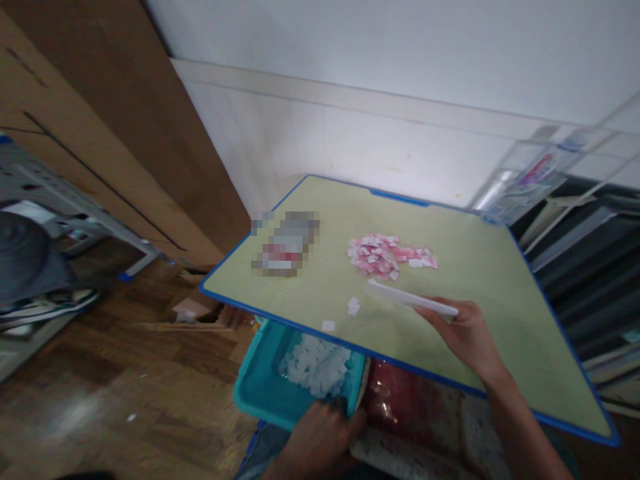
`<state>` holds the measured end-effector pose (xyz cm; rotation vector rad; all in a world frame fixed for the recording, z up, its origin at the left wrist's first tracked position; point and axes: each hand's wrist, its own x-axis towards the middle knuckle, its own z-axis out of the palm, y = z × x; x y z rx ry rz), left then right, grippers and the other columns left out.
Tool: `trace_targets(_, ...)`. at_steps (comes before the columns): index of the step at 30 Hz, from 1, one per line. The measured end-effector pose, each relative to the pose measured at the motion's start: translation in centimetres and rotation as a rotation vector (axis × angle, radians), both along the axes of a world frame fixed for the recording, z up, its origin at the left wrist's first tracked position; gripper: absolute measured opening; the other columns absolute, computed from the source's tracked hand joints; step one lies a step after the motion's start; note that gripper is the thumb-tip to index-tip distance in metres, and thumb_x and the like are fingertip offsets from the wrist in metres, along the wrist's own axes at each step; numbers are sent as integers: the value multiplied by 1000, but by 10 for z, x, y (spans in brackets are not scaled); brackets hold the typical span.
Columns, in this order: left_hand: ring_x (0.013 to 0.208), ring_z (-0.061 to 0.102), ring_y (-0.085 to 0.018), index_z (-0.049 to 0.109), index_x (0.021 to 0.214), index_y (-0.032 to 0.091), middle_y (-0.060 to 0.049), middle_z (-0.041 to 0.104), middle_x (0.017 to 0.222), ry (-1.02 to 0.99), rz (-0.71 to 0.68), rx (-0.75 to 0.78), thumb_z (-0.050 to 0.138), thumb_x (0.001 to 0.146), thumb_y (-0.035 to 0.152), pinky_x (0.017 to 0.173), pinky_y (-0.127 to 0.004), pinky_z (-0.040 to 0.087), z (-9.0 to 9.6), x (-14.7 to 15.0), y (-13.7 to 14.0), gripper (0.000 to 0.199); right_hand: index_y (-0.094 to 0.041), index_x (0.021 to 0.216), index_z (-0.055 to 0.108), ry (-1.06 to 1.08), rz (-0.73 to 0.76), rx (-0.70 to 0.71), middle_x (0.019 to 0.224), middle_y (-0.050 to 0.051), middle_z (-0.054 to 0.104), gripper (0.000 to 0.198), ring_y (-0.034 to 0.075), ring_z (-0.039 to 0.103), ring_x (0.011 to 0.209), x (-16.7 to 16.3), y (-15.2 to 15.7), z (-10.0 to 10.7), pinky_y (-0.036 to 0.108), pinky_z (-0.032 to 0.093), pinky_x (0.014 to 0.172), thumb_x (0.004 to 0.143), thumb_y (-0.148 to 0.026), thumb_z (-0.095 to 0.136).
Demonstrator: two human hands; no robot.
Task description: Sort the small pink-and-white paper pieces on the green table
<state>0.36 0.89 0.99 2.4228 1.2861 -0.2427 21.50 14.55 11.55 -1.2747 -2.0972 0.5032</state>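
Note:
My right hand (467, 333) is closed around the end of a long, flat white strip (400, 295), held slightly above the pale yellow table (480, 333). Just beyond the strip's far end lies a heap of small pink and white paper pieces (375, 255). A few white paper pieces (329, 326) are scattered toward the table's front edge. Below that edge, a teal plastic tub (260, 397) contains many small white pieces (320, 365). My left hand (323, 433) is closed at the tub's near rim, its fingertips partly in shadow.
A pixelated, blurred-out object (287, 243) lies on the table's left side. Cardboard (100, 133) stands at left, beside a metal-framed rack (100, 207). A clear plastic bottle (530, 173) and dark items stand at right. A white wall (375, 140) is behind the table.

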Motion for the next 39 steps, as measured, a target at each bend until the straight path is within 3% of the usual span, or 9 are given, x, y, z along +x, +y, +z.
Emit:
trace_targets(6, 65, 56, -26, 49, 99, 18, -9, 58, 74, 13, -25, 11, 49, 79, 39, 56, -37, 45, -1, 0, 1, 29, -16, 74, 68, 7, -50, -32, 57, 0, 64, 23, 13, 54, 44, 24, 5, 11, 21, 40, 39, 74, -34, 55)
trace_targets(16, 64, 57, -28, 48, 101, 19, -10, 59, 77, 2, -24, 23, 51, 77, 41, 54, -38, 46, -3, -1, 0, 33, -18, 82, 69, 53, 105, -84, 75, 2, 70, 26, 16, 61, 58, -6, 31, -2, 23, 46, 51, 75, -35, 52)
trace_targets(25, 64, 56, -27, 48, 99, 20, -9, 58, 76, -15, -8, 20, 48, 79, 43, 54, -38, 46, -5, 0, 0, 30, -17, 78, 70, -67, 45, -178, 62, 2, 67, 27, 13, 56, 49, 49, 19, 19, 19, 40, 41, 73, -39, 56)
trace_targets(30, 68, 56, -26, 47, 101, 19, -10, 58, 79, 5, -13, 1, 49, 79, 41, 57, -36, 45, 1, 1, 1, 31, -14, 78, 69, 15, 18, -152, 58, 2, 64, 31, 12, 52, 45, 40, 31, 13, 20, 37, 38, 70, -41, 57)
trace_targets(33, 68, 56, -26, 48, 100, 19, -10, 58, 79, 24, -15, -12, 50, 78, 39, 57, -36, 45, 3, 1, 1, 30, -13, 77, 70, 37, 57, -206, 58, 3, 65, 31, 12, 52, 44, 36, 37, 9, 20, 36, 38, 69, -41, 58)
trace_targets(36, 68, 56, -27, 47, 103, 19, -10, 58, 79, 32, -17, -29, 50, 78, 40, 58, -37, 44, 2, 1, 1, 33, -14, 75, 70, 32, 110, -301, 58, 4, 66, 29, 13, 54, 46, 47, 41, 5, 21, 40, 40, 67, -40, 60)
trace_targets(39, 69, 56, -27, 46, 103, 20, -10, 58, 81, 14, -9, -26, 49, 79, 41, 58, -37, 44, 0, 1, 1, 32, -14, 71, 70, 93, 53, -308, 59, 4, 66, 27, 16, 58, 50, 61, 48, -2, 23, 44, 42, 63, -40, 64)
